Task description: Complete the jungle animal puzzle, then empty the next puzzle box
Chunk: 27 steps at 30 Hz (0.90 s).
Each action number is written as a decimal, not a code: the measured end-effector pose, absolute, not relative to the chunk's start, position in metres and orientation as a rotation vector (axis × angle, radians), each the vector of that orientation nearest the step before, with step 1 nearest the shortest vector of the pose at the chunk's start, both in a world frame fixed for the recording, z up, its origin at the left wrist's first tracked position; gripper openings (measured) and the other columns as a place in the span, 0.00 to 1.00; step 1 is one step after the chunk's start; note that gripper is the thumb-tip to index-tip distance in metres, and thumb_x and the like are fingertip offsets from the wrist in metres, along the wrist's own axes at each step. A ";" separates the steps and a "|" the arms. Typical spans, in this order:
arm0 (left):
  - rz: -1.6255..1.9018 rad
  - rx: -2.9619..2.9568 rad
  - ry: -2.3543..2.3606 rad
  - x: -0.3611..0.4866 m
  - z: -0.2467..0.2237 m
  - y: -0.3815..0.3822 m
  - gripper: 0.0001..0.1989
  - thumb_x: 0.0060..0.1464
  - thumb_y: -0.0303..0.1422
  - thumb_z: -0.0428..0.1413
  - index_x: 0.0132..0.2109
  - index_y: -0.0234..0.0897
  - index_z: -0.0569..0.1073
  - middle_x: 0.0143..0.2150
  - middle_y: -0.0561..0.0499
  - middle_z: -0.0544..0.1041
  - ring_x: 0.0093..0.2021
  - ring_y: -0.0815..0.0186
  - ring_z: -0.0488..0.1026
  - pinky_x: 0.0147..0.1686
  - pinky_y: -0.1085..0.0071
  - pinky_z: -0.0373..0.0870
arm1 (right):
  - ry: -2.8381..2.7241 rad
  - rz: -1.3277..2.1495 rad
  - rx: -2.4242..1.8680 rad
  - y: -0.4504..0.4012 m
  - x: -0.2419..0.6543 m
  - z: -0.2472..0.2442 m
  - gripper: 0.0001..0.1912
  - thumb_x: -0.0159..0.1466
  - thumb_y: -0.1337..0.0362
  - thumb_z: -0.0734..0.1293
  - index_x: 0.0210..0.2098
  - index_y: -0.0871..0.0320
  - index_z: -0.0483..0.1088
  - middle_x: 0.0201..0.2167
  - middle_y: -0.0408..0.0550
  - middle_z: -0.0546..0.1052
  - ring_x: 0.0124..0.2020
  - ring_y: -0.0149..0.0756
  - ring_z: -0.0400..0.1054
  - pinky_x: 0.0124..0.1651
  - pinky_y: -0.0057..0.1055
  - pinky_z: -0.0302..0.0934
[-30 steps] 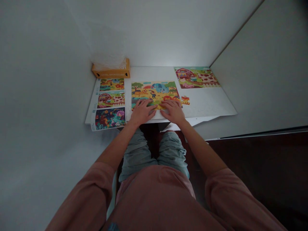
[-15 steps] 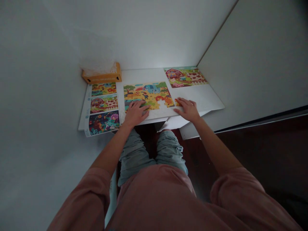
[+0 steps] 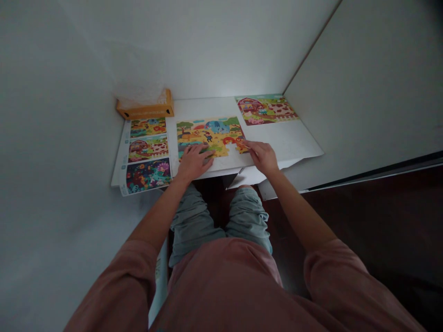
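A jigsaw puzzle (image 3: 216,133) with an elephant, trees and a lion lies on the white table (image 3: 277,133). White table shows through a piece-shaped gap at its lower right. My left hand (image 3: 195,161) rests with fingers spread over the puzzle's lower left corner. At the right edge, my right hand (image 3: 262,154) pinches a puzzle piece, held tilted beside the gap; the fingers hide most of it.
A farm puzzle (image 3: 266,109) lies at the back right. At the left is a sheet with three printed pictures (image 3: 148,148), overhanging the front edge. An orange box (image 3: 147,110) with clear plastic on it stands behind, against the wall.
My right hand has picked up the loose puzzle piece from the table and moved left with it to the puzzle's edge. My left hand stays almost in place.
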<state>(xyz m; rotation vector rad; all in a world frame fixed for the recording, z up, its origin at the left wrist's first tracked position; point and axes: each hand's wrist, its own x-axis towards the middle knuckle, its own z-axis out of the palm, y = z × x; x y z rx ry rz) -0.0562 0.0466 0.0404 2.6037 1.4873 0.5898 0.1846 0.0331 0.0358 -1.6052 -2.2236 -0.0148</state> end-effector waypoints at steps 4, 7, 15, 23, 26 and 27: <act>0.617 2.589 1.472 -0.058 0.038 0.048 0.15 0.49 0.35 0.41 0.45 0.51 0.61 0.49 0.57 0.57 0.49 0.62 0.51 0.48 0.63 0.42 | -2.326 -0.061 -1.559 0.049 0.155 0.030 0.18 0.59 0.64 0.46 0.48 0.47 0.51 0.49 0.33 0.52 0.49 0.29 0.46 0.48 0.35 0.44; 0.607 2.557 1.464 -0.058 0.039 0.048 0.15 0.49 0.36 0.41 0.45 0.51 0.61 0.49 0.57 0.56 0.50 0.61 0.50 0.47 0.62 0.42 | -2.375 -0.064 -1.554 0.047 0.151 0.028 0.18 0.58 0.62 0.48 0.49 0.46 0.50 0.49 0.33 0.52 0.50 0.32 0.45 0.47 0.37 0.42; 0.545 2.578 1.536 -0.056 0.044 0.046 0.15 0.49 0.35 0.42 0.45 0.50 0.61 0.48 0.56 0.57 0.49 0.61 0.51 0.47 0.62 0.43 | -2.397 -0.102 -1.570 0.039 0.151 0.028 0.19 0.58 0.58 0.47 0.50 0.46 0.47 0.50 0.36 0.52 0.49 0.37 0.45 0.45 0.39 0.43; 0.646 2.624 1.456 -0.062 0.035 0.048 0.15 0.50 0.36 0.41 0.46 0.47 0.61 0.49 0.55 0.57 0.49 0.61 0.51 0.47 0.61 0.44 | -2.428 -0.151 -1.723 0.034 0.143 0.032 0.20 0.59 0.58 0.46 0.51 0.48 0.46 0.50 0.38 0.52 0.48 0.40 0.44 0.45 0.40 0.42; 0.622 2.619 1.471 -0.063 0.033 0.048 0.15 0.50 0.36 0.40 0.46 0.47 0.61 0.49 0.55 0.56 0.49 0.61 0.50 0.47 0.61 0.42 | -2.419 -0.170 -1.717 0.034 0.142 0.031 0.20 0.59 0.57 0.46 0.51 0.48 0.46 0.50 0.38 0.52 0.48 0.40 0.44 0.45 0.40 0.41; 0.620 2.615 1.468 -0.064 0.033 0.047 0.15 0.50 0.36 0.40 0.46 0.46 0.60 0.49 0.55 0.56 0.49 0.61 0.50 0.48 0.62 0.42 | -2.413 -0.175 -1.708 0.034 0.142 0.030 0.20 0.59 0.57 0.46 0.51 0.48 0.46 0.50 0.38 0.52 0.48 0.40 0.44 0.45 0.40 0.41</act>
